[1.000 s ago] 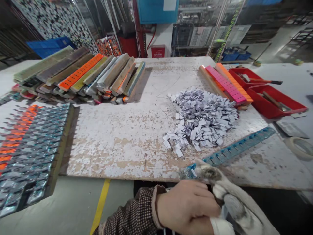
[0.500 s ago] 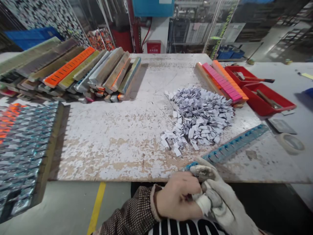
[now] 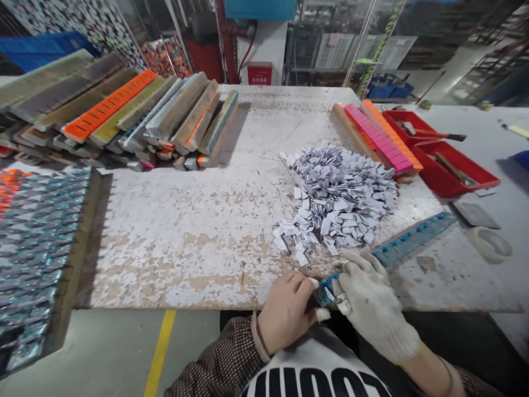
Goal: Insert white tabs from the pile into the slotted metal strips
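A blue slotted bar (image 3: 413, 241) lies slanting on the table's near right part, its near end at the front edge. My left hand (image 3: 287, 310), bare with white coverings on thumb and index fingertips, closes on that near end. My right hand (image 3: 367, 300), in a white knitted glove, bends over the bar just beside it. At its thumb tip a small white piece (image 3: 329, 294) sits against the bar, seemingly pinched; the gloved fingers hide part of this contact. Beyond the hands spreads a heap of small white flat pieces (image 3: 343, 193).
At the left back are stacked slotted bars (image 3: 165, 116); nearer lies a rack of bars filled with silvery pieces (image 3: 45, 237). Pink and orange bars (image 3: 380, 135), red trays (image 3: 454, 165), a dark flat plate (image 3: 475, 215) and a tape roll (image 3: 491, 244) stand to the right.
My hands have come apart from being pressed together. The right hand has turned palm down over the bar, and the left has shifted slightly left onto its near end.
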Demonstrator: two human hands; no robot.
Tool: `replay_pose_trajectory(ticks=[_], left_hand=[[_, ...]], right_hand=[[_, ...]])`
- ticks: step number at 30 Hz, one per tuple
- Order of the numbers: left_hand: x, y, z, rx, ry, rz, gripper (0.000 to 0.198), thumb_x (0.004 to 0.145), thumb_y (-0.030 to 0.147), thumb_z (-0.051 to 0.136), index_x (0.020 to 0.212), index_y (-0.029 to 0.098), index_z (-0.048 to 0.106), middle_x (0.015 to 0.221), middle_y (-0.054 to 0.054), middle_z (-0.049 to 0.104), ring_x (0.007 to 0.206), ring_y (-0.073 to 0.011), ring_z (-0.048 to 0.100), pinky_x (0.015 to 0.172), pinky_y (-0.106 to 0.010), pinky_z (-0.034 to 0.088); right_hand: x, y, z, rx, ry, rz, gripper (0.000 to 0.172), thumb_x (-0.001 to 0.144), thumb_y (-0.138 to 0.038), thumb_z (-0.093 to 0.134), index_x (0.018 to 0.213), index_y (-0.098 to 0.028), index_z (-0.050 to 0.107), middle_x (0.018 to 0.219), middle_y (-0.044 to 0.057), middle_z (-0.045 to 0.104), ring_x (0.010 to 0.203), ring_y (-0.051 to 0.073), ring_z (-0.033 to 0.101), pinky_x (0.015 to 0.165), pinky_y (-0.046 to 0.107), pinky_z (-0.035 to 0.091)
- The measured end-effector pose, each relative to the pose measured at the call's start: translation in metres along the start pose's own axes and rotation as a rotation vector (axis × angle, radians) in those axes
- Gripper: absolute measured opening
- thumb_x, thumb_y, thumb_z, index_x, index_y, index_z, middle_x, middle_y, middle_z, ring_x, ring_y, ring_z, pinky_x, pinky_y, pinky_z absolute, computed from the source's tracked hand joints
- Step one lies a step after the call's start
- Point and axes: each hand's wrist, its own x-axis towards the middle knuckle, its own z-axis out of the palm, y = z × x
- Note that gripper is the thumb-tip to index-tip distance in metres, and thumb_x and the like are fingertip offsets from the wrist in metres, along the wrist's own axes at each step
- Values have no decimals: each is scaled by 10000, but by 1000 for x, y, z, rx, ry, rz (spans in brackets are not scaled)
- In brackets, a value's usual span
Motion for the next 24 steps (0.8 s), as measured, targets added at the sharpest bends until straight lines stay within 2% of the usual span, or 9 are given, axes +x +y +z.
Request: replay_pose_trajectory(ticks=[3, 7, 10, 13, 17, 21, 23, 24], left_hand=[[7, -3, -12, 12, -41, -29, 356, 898, 499, 735, 998, 199, 571, 952, -69, 682, 861, -262, 638, 748, -375, 515], [35, -3, -25, 243, -24, -279, 297, 947, 453, 697, 1000, 196, 557, 936, -88, 683, 883, -286, 660, 761, -380, 503], [59, 0, -26, 348, -58, -363, 353, 917, 390, 753, 1101, 173, 545, 1011, -118, 676, 958, -316, 676, 801, -393, 514], [70, 1, -23, 363, -95, -385, 344, 933, 288, 715, 1181, 165, 510, 1081, -133, 665, 1005, -321, 679, 807, -393, 522], [62, -8, -25, 270, -98, -403, 319, 907, 156, 624, 1182, 186, 465, 1139, -128, 661, 985, -290, 678, 767, -361, 512], [47, -15, -32, 43, 27, -418, 261, 832, 36, 533, 990, 223, 444, 940, -56, 653, 860, -242, 649, 756, -350, 483], [44, -13, -36, -135, 69, -387, 244, 827, 49, 538, 939, 235, 425, 885, -17, 630, 802, -204, 624, 737, -324, 469], [43, -11, -38, -226, 68, -362, 241, 827, 61, 548, 936, 237, 424, 874, -3, 623, 780, -187, 613, 727, -310, 465]], right_hand=[[-2, 6, 3, 106, 23, -19, 145, 950, -204, 559, 829, -204, 639, 1089, 135, 684, 1269, 342, 592, 1129, 619, 454], [-10, 12, 1, 290, 71, 30, 114, 977, -260, 545, 881, -226, 595, 1206, 126, 659, 1252, 320, 599, 1023, 540, 540], [-16, 15, -6, 348, 137, 101, 117, 991, -253, 527, 890, -238, 583, 1152, 111, 675, 1178, 301, 638, 965, 497, 567], [-23, 22, -12, 367, 177, 157, 108, 993, -246, 540, 919, -238, 618, 1184, 109, 681, 1150, 292, 662, 931, 457, 582], [-25, 33, -17, 343, 210, 173, 121, 996, -226, 525, 922, -239, 621, 1178, 112, 679, 1119, 283, 675, 890, 432, 584], [-8, 30, -16, 361, 242, 145, 88, 999, -237, 558, 917, -238, 588, 1170, 113, 674, 1152, 287, 658, 957, 459, 567], [6, 23, -14, 370, 213, 115, 32, 993, -264, 583, 996, -233, 592, 1231, 127, 663, 1235, 312, 619, 1014, 502, 549], [14, 20, -13, 364, 192, 93, 89, 989, -289, 593, 1053, -228, 594, 1261, 139, 652, 1277, 327, 591, 1028, 523, 544]])
